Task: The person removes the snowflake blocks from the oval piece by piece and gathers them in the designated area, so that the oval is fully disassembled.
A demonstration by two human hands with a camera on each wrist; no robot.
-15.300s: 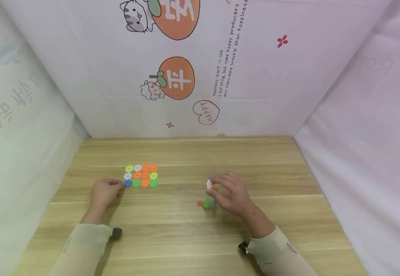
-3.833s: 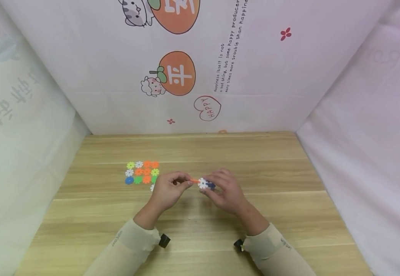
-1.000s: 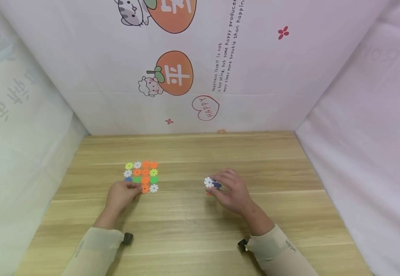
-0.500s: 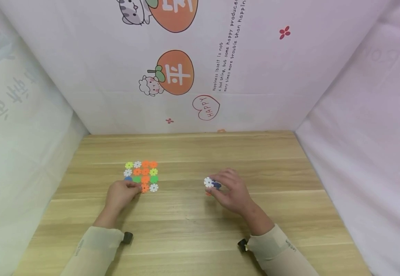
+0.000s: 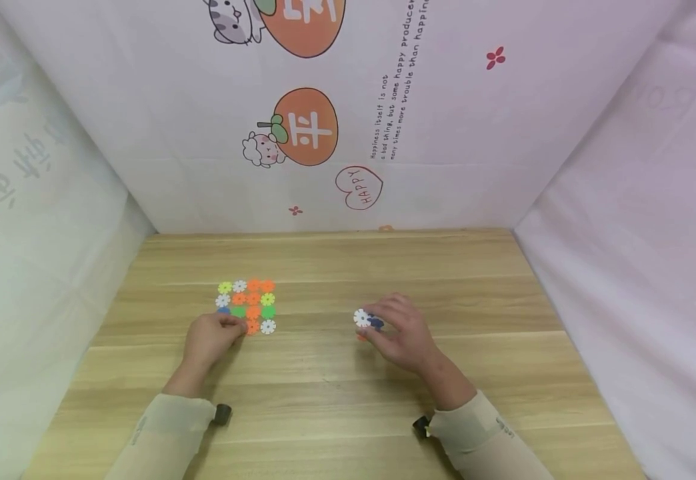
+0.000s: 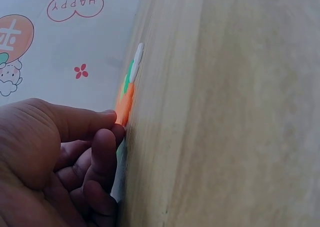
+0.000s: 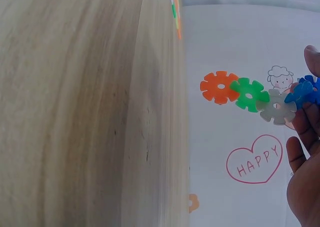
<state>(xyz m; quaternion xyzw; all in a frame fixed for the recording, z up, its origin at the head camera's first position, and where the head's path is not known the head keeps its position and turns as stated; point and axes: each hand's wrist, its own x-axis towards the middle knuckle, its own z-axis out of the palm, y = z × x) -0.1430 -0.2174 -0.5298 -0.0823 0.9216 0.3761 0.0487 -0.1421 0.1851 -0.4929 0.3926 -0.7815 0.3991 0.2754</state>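
My left hand [image 5: 213, 340] pinches the near edge of an orange snowflake disc [image 5: 253, 327] between thumb and index finger, low at the tabletop. That disc lies beside a white one [image 5: 269, 327], below rows of flat notched discs in yellow, white, orange, green and blue [image 5: 223, 311]. My right hand [image 5: 401, 333] holds a linked chain of similar discs above the table. The right wrist view shows its orange [image 7: 210, 87], green [image 7: 242, 89], white [image 7: 280, 116] and blue [image 7: 300, 93] discs, slotted edge to edge; my fingers grip the blue end.
The wooden table [image 5: 324, 413] ends at a printed white cloth [image 5: 444, 167] at the back. More white cloth [image 5: 624, 233] hangs along both sides. Black wrist cameras [image 5: 223, 414] stick out from both sleeves.
Since the oldest frame a white and an orange disc have joined the rows as a new near row. My left hand came back from the chain; over the last second both hands hardly move.
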